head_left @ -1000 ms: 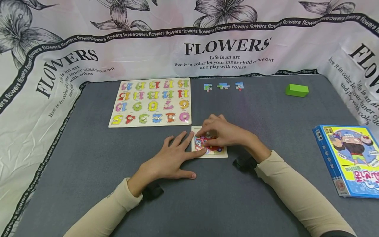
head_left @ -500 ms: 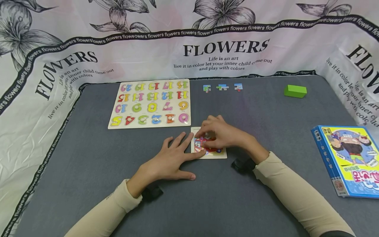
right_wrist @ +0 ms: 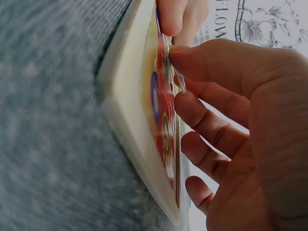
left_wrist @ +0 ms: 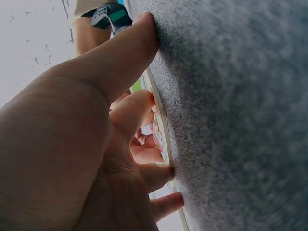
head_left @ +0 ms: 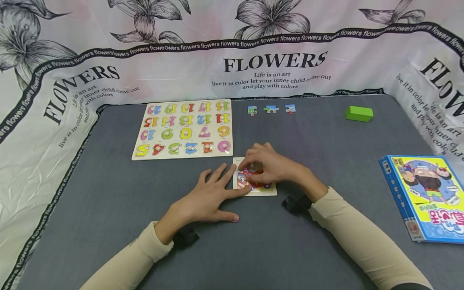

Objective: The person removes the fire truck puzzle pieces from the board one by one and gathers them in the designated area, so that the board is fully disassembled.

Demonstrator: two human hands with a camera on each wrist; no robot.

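Note:
A small wooden picture puzzle (head_left: pixel 267 193), with a pale frame and a red vehicle picture, lies flat on the table. My left hand (head_left: pixel 207 198) is spread palm down at its left side. The left index finger rests on the puzzle and the thumb lies out on the table. Over the puzzle arches my right hand (head_left: pixel 272 164), thumb and fingertips low on the picture. In the right wrist view they pinch a thin puzzle piece (right_wrist: pixel 181 83) that stands tilted up from the picture. Part of the picture is hidden by the right hand.
A number board (head_left: pixel 183 157) lies behind the left hand. Three loose puzzle pieces stand in a row at the back, among them a middle piece (head_left: pixel 271 109). A green block (head_left: pixel 359 114) sits at the back right. A blue and yellow box (head_left: pixel 427 197) lies at the right.
The head view has shifted slightly, so everything sits a little lower and further left. Both hands keep nearly the same pose on the puzzle.

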